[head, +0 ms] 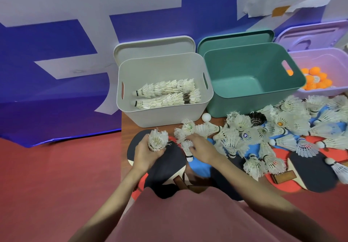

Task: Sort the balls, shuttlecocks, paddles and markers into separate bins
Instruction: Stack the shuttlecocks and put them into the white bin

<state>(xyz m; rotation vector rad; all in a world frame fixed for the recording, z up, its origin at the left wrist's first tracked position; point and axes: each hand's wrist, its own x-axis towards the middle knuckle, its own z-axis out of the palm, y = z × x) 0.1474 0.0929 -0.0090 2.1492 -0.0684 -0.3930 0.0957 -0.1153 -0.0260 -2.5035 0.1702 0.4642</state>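
Note:
My left hand (pixel 146 152) grips a stack of white shuttlecocks (pixel 157 139), feathers up, above a black paddle (pixel 165 163). My right hand (pixel 202 147) pinches a single shuttlecock (pixel 187 148) lying cork-down toward me on the table. A large pile of loose shuttlecocks (pixel 273 132) covers several red, black and blue paddles (pixel 310 174) to the right. The grey bin (pixel 163 110) holds two rows of nested shuttlecocks (pixel 165 93). The green bin (pixel 250 102) looks empty. The purple bin (pixel 329 91) holds orange balls (pixel 316 80).
A white ball (pixel 206 117) lies between the grey and green bins. Bin lids stand behind each bin against a blue and white wall banner. The table's left edge runs just left of the grey bin, with red floor beyond.

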